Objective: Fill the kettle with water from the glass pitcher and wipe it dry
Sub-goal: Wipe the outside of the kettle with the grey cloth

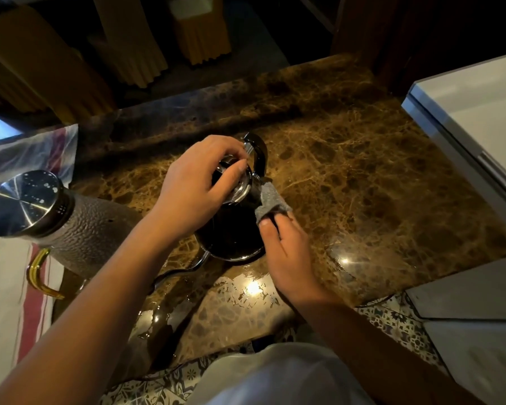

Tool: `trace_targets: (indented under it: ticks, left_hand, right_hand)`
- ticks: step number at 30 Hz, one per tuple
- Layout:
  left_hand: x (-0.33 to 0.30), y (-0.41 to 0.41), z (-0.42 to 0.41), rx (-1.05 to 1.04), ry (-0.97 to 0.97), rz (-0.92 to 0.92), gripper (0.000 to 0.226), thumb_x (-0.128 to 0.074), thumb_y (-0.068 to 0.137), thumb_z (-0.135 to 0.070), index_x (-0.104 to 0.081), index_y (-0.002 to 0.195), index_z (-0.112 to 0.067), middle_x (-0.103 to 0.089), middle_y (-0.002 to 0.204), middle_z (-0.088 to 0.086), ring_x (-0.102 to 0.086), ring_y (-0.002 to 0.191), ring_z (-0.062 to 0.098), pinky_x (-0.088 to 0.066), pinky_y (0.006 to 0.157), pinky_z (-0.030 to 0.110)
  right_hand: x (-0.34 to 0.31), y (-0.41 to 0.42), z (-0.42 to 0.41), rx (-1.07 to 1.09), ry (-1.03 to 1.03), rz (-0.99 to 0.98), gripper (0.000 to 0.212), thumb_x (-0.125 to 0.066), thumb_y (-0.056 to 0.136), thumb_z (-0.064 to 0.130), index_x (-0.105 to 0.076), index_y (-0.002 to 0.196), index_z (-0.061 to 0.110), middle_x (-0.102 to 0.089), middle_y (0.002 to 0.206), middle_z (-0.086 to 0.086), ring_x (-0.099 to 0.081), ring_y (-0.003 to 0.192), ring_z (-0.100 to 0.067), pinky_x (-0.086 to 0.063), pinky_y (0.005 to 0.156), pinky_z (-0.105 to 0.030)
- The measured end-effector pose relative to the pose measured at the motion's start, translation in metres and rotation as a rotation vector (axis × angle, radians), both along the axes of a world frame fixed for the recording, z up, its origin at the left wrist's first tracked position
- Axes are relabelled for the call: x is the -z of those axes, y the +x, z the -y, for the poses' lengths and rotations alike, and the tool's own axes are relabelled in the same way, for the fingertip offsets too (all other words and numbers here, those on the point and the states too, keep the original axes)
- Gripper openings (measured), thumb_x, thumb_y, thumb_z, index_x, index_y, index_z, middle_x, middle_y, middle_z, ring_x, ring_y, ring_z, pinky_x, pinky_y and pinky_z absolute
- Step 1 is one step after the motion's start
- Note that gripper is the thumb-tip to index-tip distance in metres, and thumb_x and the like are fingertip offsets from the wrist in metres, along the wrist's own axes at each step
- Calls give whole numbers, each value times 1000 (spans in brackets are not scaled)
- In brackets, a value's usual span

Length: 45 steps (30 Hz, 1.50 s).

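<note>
Brown marble countertop (362,171), frame centre: left hand (193,185) fingers curled on dark steel kettle's (231,232) lid; right hand (289,252) pinches grey cloth (270,200) against its side.

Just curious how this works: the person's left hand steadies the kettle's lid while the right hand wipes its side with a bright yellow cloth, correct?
Nearly. The head view shows the cloth is grey, not bright yellow. The rest stands: the left hand rests on the lid of the kettle, and the right hand presses the cloth against its side.
</note>
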<state>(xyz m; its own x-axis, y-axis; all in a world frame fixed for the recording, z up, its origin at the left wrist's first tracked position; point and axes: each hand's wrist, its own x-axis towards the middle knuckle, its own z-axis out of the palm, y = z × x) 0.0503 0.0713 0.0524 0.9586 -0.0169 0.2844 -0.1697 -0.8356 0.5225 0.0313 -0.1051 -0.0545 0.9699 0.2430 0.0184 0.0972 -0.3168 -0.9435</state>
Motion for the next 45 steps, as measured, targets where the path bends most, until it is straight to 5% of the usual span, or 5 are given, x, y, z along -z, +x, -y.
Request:
trace_targets:
  ticks: [12, 22, 30, 38, 45]
  left_hand:
    - [-2, -2, -11, 30, -124, -42, 30, -62, 98, -35, -62, 125, -24, -65, 125, -12, -60, 117, 1, -51, 98, 25]
    - [1, -3, -6, 4, -97, -49, 28, -55, 100, -34, -61, 125, -24, -64, 128, -9, -60, 118, 8, -54, 97, 42]
    - [-1, -2, -5, 17, -114, -35, 27, -56, 98, -34, -61, 123, -25, -65, 125, -10, -61, 115, 4, -54, 94, 34]
    - [0, -3, -5, 6, -146, -38, 28, -56, 98, -35, -63, 123, -24, -66, 125, -11, -62, 115, 7, -56, 94, 39]
    - [1, -2, -5, 12, -157, -43, 25, -57, 99, -31, -62, 122, -23, -65, 125, -11, -63, 115, 9, -55, 93, 39]
  right_hand:
    - [-31, 21, -8, -54, 335, -102, 42, -43, 107, 41, -71, 107, 10, -73, 105, -9, -70, 101, -24, -58, 87, -46]
    - [6, 64, 9, -5, 51, -143, 49, -54, 104, 32, -43, 69, 0, -42, 62, -6, -40, 58, -18, -31, 59, -37]
    - [-39, 38, -10, -70, 427, -51, 31, -57, 104, 11, -69, 133, 13, -73, 127, 3, -65, 124, -10, -53, 107, -36]
    - [1, 65, 2, 58, -22, -16, 39, -54, 98, 35, -69, 92, -1, -67, 87, -13, -64, 79, -31, -53, 69, -51]
    - [-30, 69, -5, -15, 183, -82, 14, -67, 98, 19, -79, 105, 15, -69, 112, 5, -65, 100, -1, -50, 83, -12]
